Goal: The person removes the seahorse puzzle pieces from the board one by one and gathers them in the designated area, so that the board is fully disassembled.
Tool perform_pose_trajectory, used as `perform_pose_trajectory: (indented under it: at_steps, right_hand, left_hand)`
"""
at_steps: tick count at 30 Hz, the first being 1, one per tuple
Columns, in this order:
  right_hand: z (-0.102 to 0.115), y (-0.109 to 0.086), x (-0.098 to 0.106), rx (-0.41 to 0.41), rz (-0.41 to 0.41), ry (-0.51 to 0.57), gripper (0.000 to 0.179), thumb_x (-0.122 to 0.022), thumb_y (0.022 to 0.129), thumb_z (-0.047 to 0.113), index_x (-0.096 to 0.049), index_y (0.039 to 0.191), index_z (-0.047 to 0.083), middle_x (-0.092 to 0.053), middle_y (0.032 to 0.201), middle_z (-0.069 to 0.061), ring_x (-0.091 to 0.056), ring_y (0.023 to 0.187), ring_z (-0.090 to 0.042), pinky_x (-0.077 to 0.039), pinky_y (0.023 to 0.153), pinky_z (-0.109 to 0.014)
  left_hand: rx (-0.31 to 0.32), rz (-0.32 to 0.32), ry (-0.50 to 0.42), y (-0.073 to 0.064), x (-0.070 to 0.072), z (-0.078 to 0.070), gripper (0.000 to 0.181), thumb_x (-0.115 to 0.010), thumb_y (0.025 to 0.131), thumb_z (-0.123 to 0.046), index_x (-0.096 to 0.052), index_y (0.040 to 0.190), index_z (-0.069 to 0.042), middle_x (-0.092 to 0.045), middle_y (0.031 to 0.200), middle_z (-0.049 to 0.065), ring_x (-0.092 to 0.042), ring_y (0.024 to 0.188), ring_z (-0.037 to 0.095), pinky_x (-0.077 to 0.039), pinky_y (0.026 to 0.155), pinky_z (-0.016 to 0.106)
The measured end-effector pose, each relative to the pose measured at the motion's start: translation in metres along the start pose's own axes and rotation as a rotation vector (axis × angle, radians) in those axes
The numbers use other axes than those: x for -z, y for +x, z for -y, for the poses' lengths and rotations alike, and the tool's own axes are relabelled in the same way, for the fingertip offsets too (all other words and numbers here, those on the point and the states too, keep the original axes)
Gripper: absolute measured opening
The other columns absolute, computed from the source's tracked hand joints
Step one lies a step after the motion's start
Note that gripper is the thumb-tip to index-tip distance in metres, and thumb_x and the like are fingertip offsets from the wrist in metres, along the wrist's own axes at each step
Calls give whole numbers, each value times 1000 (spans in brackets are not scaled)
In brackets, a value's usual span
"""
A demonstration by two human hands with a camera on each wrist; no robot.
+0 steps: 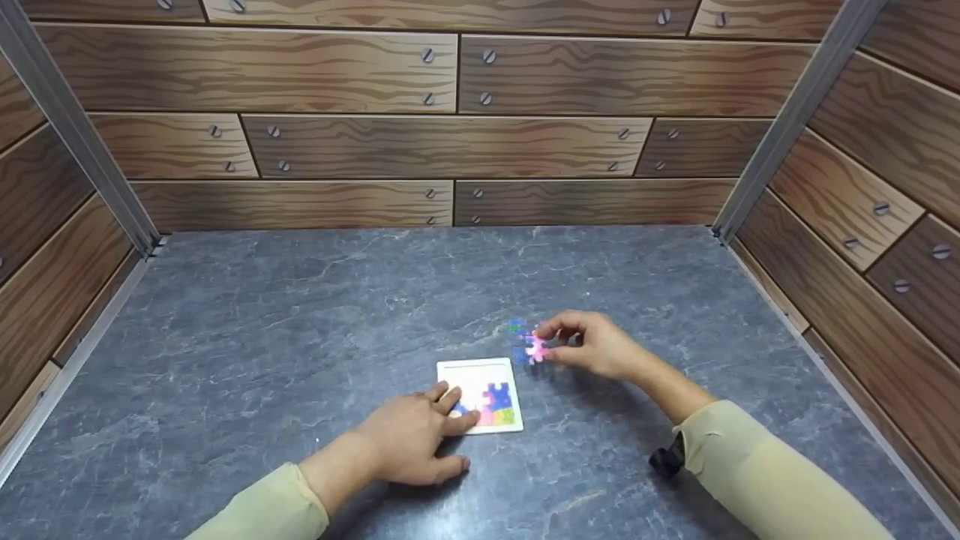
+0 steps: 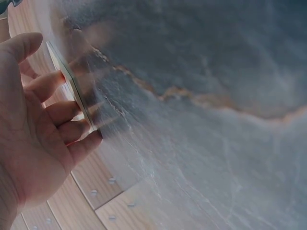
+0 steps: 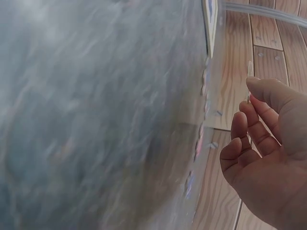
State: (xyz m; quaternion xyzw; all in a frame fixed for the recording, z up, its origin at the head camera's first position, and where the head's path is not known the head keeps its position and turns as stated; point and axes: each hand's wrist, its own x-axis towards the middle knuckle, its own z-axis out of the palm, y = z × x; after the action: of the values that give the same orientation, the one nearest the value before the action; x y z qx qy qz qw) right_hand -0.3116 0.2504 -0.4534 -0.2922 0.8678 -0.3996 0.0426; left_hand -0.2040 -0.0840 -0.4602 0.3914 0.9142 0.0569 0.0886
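In the head view, a white square puzzle tray (image 1: 471,376) lies on the table in front of me. Blue, pink and yellow-green puzzle pieces (image 1: 499,396) fill part of its lower half. My left hand (image 1: 411,436) rests on the tray's lower left with fingers spread, covering some of the pieces there. In the left wrist view its fingertips meet the edge of the tray (image 2: 72,84). Beyond the tray's upper right corner, my right hand (image 1: 598,346) pinches a pink puzzle piece (image 1: 535,349) between thumb and fingers. The right wrist view shows that piece (image 3: 250,70) edge-on, raised off the table.
Several loose puzzle pieces (image 1: 516,327), blue, green and pink, lie near the right hand, partly hidden behind the held piece. A grey marbled table (image 1: 300,315) carries everything. Wood-patterned walls (image 1: 345,146) enclose its back and sides.
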Motion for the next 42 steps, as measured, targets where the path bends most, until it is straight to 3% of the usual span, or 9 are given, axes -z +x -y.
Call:
perform_pose_trajectory:
  at_steps: [14,24,42]
  right_hand:
    - [-25,-15,9,-63,-19,-5,25,-85,88,9,-78,112,4,-74,103,-11,-61,86,-17,-51,77,-26]
    - [-27,-18,7,-84,11,48,24,-84,90,7,-78,112,1,-76,103,-12,-63,86,-15,-51,76,-24]
    - [-30,-16,6,-113,9,-32,23,-85,89,9,-79,110,5,-75,102,-8,-61,85,-17,-49,75,-24]
  left_hand:
    - [-3,-4,21,0,-1,0,66,-53,102,-61,-55,158,-27,-48,159,23,-47,147,42,-48,112,51]
    - [-7,-6,-7,0,-1,1,64,-53,102,-60,-56,157,-27,-48,159,23,-47,147,41,-47,113,50]
    - [6,6,-10,0,-1,1,65,-53,101,-61,-55,158,-28,-48,160,22,-46,148,41,-47,113,51]
